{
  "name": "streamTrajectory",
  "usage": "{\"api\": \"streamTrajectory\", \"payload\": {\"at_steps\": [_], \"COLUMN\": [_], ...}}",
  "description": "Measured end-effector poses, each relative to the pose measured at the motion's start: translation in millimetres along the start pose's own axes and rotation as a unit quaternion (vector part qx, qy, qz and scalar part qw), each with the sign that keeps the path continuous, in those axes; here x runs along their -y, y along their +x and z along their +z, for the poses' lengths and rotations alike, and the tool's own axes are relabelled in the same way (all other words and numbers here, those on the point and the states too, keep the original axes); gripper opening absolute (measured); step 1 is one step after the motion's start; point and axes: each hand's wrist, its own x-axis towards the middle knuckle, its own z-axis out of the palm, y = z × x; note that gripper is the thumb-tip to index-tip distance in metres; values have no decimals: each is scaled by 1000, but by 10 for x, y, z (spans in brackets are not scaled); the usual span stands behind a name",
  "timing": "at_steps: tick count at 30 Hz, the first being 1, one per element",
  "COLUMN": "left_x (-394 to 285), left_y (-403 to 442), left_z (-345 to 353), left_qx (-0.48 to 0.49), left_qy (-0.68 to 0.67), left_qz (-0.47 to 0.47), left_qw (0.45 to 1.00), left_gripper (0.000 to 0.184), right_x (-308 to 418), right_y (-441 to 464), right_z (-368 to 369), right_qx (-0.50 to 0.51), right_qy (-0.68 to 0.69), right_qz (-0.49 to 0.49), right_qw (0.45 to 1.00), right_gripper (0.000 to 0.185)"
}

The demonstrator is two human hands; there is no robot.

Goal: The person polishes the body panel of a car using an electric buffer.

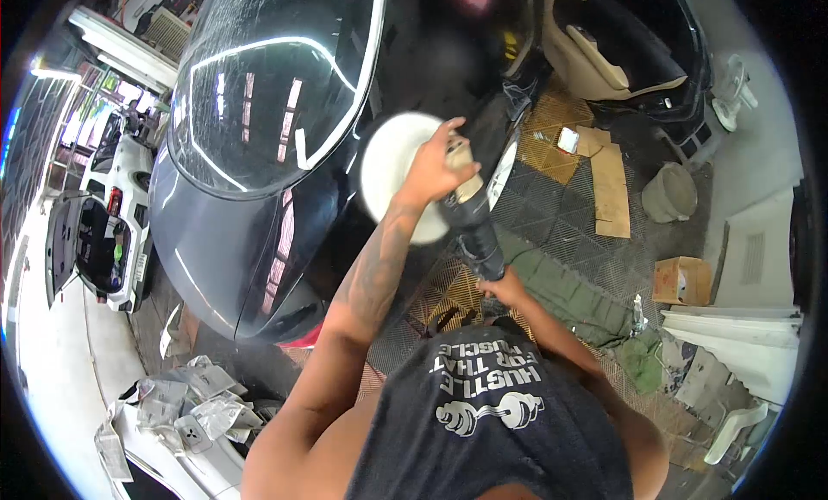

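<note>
A car polisher (473, 222) with a black body and a paler, worn head is held in both hands. Its round white pad (397, 168) lies against the dark, glossy side of the car (323, 215), near the rear window (259, 112). My left hand (434, 170) grips the polisher's head, thumb and fingers wrapped around it. At the back end of the tool, my right hand (504, 286) is closed around the handle; part of its fingers is hidden. The pad's edge looks blurred.
An open car door (621, 47) stands at upper right. Flattened cardboard (611, 190), a grey bucket (669, 192), a small carton (681, 280) and a green cloth (561, 289) are on the floor to the right. A white car (129, 215) with its rear hatch raised is at left.
</note>
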Motion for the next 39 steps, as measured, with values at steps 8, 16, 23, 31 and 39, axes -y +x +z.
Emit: {"api": "streamTrajectory", "payload": {"at_steps": [8,16,23,31,39], "left_x": [-59,-327,-443,-223,46], "left_y": [-325,-1900,-3059,-2567,-1107], "left_z": [-67,-777,-1176,-775,5], "left_qx": [-147,-169,-162,-176,-113], "left_qy": [101,109,120,80,62], "left_qz": [31,-9,22,-12,-34], "left_qw": [983,980,979,981,991], "left_gripper": [23,20,21,24,24], "right_x": [-249,-644,-679,-588,-945], "right_y": [32,-485,-771,-873,-27], "right_z": [497,1555,1865,1492,693], "right_qx": [35,-18,133,55,-2], "right_qy": [94,-84,-181,-231,-107], "right_qz": [-75,-101,-143,-1,-73], "right_qw": [992,991,964,971,992], "right_gripper": [18,68,76,81,65]}}
